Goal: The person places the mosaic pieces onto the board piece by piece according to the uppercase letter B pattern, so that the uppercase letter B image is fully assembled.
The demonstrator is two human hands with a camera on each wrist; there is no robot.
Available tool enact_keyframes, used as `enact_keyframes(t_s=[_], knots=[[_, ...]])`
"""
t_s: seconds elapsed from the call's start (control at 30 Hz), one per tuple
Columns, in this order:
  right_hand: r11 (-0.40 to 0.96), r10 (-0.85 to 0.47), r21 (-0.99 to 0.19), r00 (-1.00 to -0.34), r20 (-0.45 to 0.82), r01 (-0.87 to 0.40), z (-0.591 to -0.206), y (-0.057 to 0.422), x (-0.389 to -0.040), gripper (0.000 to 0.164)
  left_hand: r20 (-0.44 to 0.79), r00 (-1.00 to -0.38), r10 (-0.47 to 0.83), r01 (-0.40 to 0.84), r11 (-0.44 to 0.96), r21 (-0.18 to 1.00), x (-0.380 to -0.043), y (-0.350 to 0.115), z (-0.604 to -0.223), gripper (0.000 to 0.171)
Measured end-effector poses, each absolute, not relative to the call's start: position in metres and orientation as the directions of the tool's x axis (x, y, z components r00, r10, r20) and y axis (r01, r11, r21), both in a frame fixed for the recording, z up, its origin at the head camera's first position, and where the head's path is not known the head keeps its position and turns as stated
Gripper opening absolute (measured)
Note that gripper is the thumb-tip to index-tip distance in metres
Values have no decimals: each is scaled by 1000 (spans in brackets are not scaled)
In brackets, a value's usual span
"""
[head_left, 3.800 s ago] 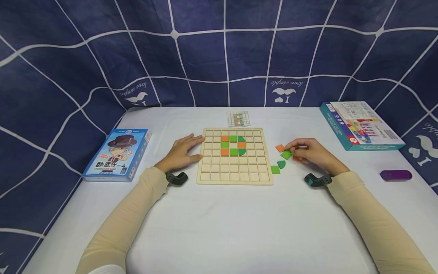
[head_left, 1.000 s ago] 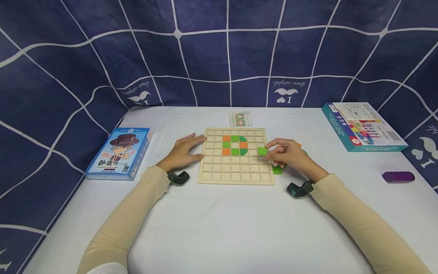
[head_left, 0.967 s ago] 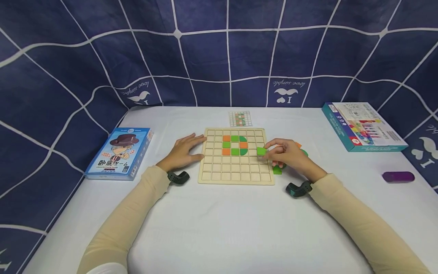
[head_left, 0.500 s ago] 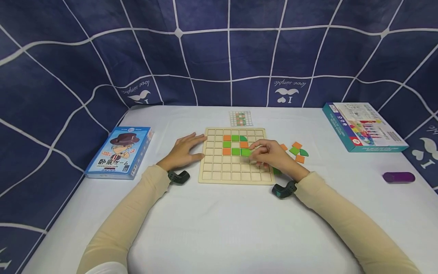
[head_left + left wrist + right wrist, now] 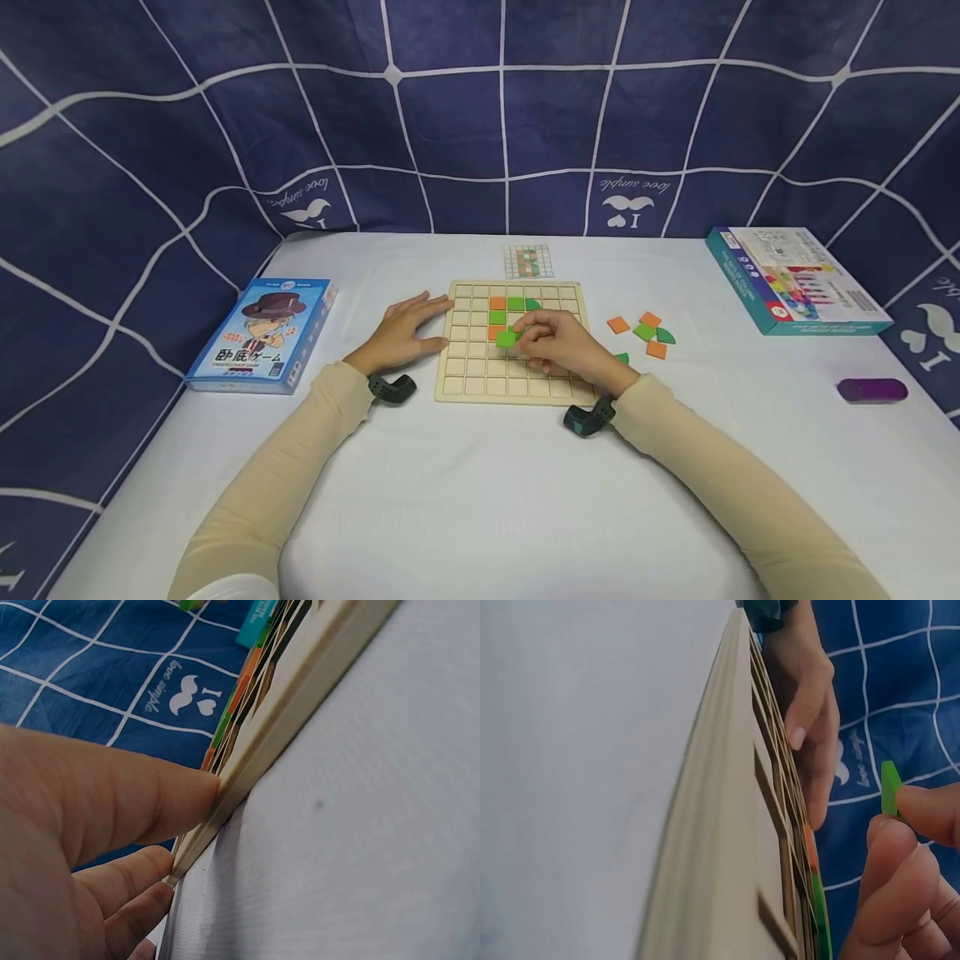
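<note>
A light wooden grid board [image 5: 517,387] lies on the white table, with orange and green tiles set in its upper middle. My right hand [image 5: 558,340] is over the board and pinches a light green square tile [image 5: 506,339] between thumb and fingers. In the right wrist view that green tile [image 5: 889,787] stands clear above the board. My left hand [image 5: 401,329] rests against the board's left edge with its fingers spread; the thumb [image 5: 180,799] touches the rim in the left wrist view. Part of the tile pattern is hidden behind my right hand.
Right of the board lie several loose tiles, among them an orange square [image 5: 618,325] and a green quarter-round [image 5: 664,336]. A pattern card [image 5: 527,262] sits behind the board. A blue box [image 5: 262,337], a teal-edged box [image 5: 798,279] and a purple cylinder [image 5: 872,390] flank it.
My right hand has picked a green square tile from the loose pile and carried it left over the board, to the lower left of the tile pattern. The left hand stays at the board's edge.
</note>
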State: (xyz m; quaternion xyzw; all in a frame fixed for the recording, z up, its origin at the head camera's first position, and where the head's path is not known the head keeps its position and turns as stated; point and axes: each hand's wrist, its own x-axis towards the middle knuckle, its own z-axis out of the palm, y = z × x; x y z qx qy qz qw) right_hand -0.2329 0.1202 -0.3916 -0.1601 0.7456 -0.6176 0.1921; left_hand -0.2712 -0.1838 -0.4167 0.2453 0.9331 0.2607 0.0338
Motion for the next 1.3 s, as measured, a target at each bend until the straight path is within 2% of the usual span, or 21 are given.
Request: enact_keyframes(t_s=[0.23, 0.77, 1.3], knots=[[194, -472, -981, -878, -83, -11, -398, 110, -236, 30, 59, -879, 474, 436, 746, 504, -271, -184, -417, 69], [437, -423, -872, -906, 17, -221, -404, 103, -236, 23, 57, -878, 475, 437, 748, 499, -269, -183, -414, 70], [453, -439, -863, -899, 2, -223, -405, 103, -237, 21, 56, -878, 475, 435, 745, 505, -270, -184, -415, 71]])
